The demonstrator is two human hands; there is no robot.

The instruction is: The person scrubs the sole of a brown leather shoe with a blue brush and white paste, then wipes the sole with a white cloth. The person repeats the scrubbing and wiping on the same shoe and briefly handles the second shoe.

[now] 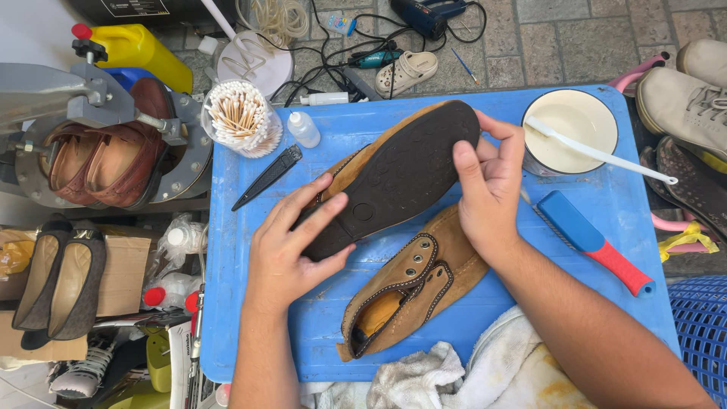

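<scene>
The worktop (621, 220) is bright blue. The upturned shoe (394, 178) shows a dark brown, almost black sole with a fine dotted pattern, and its edge is tan. The second shoe (413, 284) is tan suede with dark brown trim, light stitching and metal-coloured eyelets; its inside is orange-yellow. The brush (591, 241) has a blue body and a red handle. The bowl (569, 125) is cream-white with a white stick (606, 155) in it. The cloth (485, 375) is off-white with yellow stains. The cotton swabs (238, 117) have white tips and pale wooden stems. The canister (144, 49) is yellow with a red cap.
</scene>
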